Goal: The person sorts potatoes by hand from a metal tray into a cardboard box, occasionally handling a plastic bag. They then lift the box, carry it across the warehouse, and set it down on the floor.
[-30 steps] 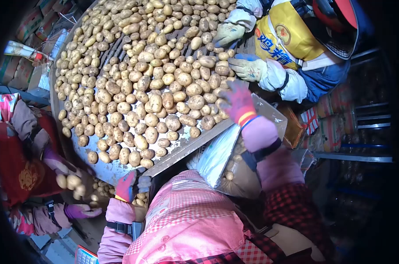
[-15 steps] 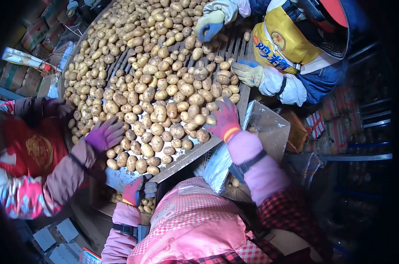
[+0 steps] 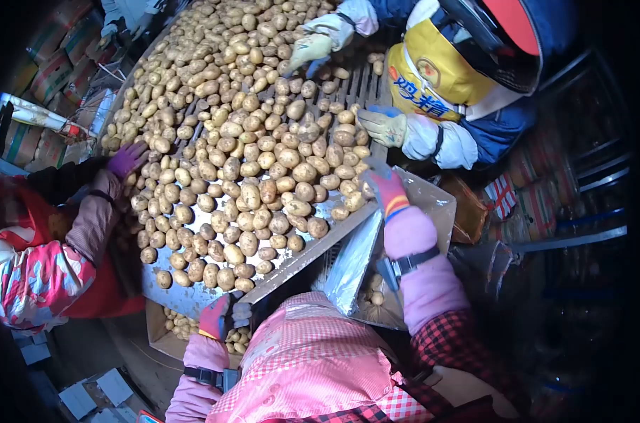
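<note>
My right hand (image 3: 386,187), in a pink glove with greyish fingers, is at the right edge of the sorting table (image 3: 291,269). Its fingers look stretched out beside the nearest potatoes (image 3: 304,192), somewhat blurred; I see no potato gripped in it. At the table's front corner is my left hand (image 3: 220,316), gloved in pink with dark grey fingertips. Those fingers are curled, and what they hold, if anything, is hidden. Just below it stands a box (image 3: 157,331) of small potatoes (image 3: 181,326).
A co-worker's purple glove (image 3: 127,160) touches potatoes at the left. Across the table, another person's pale gloves (image 3: 383,127) are at the right edge. A plastic-lined bin (image 3: 433,201) stands beside my right arm. Stacked cartons (image 3: 52,74) are at the far left.
My right hand has moved up and right, off the small potatoes it was touching. The left co-worker's purple glove has shifted away up the table. My left hand stays near the corner.
</note>
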### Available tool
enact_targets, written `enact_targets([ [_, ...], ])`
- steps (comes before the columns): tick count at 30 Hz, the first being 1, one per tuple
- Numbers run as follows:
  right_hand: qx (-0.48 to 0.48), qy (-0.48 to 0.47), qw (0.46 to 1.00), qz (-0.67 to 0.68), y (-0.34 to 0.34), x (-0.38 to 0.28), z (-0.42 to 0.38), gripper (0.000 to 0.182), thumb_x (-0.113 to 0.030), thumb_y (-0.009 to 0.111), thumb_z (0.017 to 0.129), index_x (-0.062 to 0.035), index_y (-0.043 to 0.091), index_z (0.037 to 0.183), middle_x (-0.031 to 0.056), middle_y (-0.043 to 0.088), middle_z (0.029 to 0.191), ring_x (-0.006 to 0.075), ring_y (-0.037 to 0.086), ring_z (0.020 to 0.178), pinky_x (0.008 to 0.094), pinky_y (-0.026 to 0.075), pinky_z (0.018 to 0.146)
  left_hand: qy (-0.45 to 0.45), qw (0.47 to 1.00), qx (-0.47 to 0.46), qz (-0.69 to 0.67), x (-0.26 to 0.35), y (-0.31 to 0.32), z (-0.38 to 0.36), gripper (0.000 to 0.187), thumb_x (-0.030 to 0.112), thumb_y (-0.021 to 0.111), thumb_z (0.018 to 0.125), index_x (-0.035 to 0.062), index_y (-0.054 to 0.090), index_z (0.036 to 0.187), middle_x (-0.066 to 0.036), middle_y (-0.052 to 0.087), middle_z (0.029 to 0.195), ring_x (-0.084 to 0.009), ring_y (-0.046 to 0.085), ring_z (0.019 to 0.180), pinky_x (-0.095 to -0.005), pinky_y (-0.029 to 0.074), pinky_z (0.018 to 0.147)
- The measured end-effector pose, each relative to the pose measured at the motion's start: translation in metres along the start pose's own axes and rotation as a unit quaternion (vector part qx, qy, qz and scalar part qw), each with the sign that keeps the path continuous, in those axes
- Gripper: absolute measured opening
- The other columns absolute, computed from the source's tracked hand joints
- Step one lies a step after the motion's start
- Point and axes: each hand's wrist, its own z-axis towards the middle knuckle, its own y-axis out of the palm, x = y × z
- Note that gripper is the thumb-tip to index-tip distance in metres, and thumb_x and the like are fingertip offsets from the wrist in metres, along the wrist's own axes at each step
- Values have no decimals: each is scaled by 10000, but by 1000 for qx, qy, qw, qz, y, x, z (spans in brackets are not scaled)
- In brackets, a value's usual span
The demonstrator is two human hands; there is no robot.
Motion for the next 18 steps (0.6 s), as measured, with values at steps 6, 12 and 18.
enact_targets([
  [6, 21, 53, 844, -534, 56, -57, 98, 741, -518, 618, 777, -228, 389, 1419, 205, 476, 1367, 373, 491, 1227, 445, 405, 1017, 8, 1000, 20, 12, 1, 4, -1, 566, 398, 483, 961, -55, 462, 1299, -168, 640, 987, -254, 638, 769, -369, 536, 672],
  [12, -94, -28, 942, -322, 26, 31, 144, 612, -504, 557, 876, -96, 500, 1328, 161, 597, 1230, 292, 598, 1090, 411, 471, 935, 1, 1000, -3, -18, 7, 6, -3, 570, 416, 485, 961, -60, 488, 1274, -186, 654, 989, -278, 654, 784, -385, 550, 692],
  [18, -91, 145, 944, 282, 12, -29, 4, 583, -565, 463, 932, -81, 555, 1243, 91, 659, 1029, 176, 633, 771, 313, 514, 652, 6, 1000, -6, 23, -6, -14, 7, 552, 435, 471, 967, -25, 483, 1273, -142, 632, 966, -237, 615, 762, -356, 520, 656],
])
